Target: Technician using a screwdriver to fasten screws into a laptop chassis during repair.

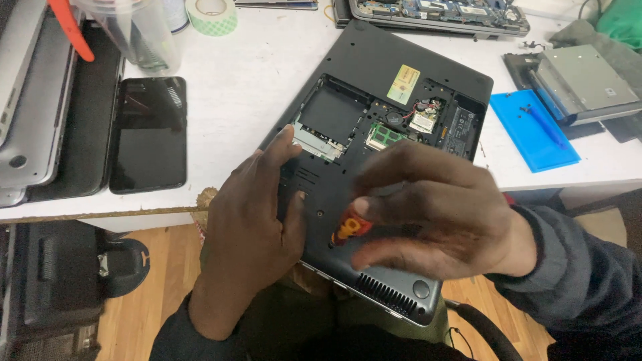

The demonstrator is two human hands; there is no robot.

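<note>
Laptop [374, 134], matte black plastic, lies bottom-up on white table [234, 100], near edge overhanging, bay open. Left hand [257, 214] rests flat on it, fingers spread. Right hand [435, 214] pinches red-handled screwdriver [349, 227] upright. Wood floor below.

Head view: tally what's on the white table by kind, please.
Laptops or laptop bodies: 3 (open black one, one at top, stack at left)
Phone: 1
Tape roll: 1
Blue tray: 1
Drive unit: 1
Plastic cup: 1
Total: 8
</note>
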